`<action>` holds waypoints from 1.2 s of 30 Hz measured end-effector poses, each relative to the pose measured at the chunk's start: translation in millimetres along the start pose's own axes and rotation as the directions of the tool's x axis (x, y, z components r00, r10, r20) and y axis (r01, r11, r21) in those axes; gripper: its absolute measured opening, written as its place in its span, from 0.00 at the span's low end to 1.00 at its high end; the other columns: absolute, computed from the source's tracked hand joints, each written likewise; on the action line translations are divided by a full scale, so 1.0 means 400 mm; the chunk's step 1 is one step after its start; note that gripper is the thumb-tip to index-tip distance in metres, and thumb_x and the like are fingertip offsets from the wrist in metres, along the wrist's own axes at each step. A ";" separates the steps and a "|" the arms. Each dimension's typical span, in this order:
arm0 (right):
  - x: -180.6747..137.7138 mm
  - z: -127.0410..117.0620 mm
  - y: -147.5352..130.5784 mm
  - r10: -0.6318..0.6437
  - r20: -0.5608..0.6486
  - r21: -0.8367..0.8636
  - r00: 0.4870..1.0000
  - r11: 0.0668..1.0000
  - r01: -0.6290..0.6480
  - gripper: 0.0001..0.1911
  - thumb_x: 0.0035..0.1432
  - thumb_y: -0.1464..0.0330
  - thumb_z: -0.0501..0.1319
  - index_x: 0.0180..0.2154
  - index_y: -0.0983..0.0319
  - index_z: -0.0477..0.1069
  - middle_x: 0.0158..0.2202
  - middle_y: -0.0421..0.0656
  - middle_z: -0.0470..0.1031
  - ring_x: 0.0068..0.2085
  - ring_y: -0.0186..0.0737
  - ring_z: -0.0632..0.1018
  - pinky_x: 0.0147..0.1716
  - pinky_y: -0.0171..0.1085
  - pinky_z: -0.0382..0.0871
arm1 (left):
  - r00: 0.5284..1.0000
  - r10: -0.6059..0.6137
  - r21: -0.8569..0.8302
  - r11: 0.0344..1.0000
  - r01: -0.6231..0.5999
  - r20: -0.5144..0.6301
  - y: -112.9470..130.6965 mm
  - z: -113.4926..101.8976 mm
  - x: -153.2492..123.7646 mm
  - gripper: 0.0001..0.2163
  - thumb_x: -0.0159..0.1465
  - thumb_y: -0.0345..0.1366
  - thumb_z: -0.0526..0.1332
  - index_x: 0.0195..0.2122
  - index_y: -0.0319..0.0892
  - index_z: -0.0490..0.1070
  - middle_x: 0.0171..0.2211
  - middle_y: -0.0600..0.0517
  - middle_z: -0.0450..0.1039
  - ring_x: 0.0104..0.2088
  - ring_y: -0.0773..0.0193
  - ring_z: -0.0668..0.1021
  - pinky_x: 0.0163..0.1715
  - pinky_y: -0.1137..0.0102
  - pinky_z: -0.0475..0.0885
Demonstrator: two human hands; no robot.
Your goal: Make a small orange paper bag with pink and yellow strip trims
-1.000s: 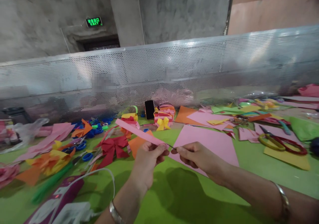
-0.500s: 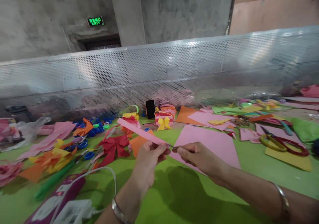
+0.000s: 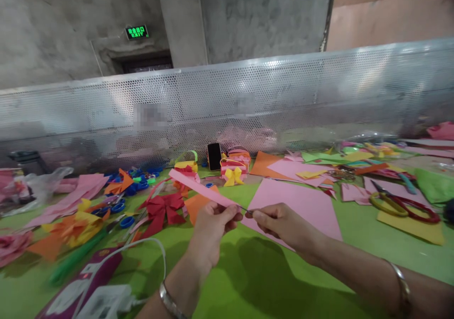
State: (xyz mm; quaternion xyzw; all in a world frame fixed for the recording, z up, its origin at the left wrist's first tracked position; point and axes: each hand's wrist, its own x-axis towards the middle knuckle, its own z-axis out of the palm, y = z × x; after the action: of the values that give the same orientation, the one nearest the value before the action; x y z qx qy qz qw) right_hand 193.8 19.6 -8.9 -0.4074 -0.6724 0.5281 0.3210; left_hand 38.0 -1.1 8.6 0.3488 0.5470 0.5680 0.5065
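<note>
Above green table (image 3: 269, 281), pink strip (image 3: 198, 186), left-hand pinch (image 3: 216, 222)

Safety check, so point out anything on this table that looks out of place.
The power strip, its red light lit, lies at the near left close to orange paper: an odd, perhaps unwise spot for live electrics. I see no spill.

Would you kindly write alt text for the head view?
A left hand holds a pink strip, a right hand a thin dark object at its end, above a green table bearing a pink sheet, scissors and a red bow.
</note>
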 end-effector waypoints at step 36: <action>0.009 0.000 0.018 -0.138 -0.041 -0.125 0.990 0.983 0.132 0.18 0.53 0.57 0.53 0.19 0.62 0.59 0.20 0.34 0.47 0.23 0.31 0.52 0.22 0.34 0.44 | 0.997 0.052 0.038 0.998 -0.055 0.065 -0.004 0.005 -0.005 0.04 0.51 0.24 0.62 0.27 0.36 0.70 0.21 0.52 0.74 0.23 0.70 0.76 0.23 0.78 0.67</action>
State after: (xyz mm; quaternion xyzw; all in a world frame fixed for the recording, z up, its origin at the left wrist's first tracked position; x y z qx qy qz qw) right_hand 193.6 23.4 -16.0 -0.3928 -0.7211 0.4529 0.3472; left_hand 40.5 -2.6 7.8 0.3912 0.5321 0.5591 0.5012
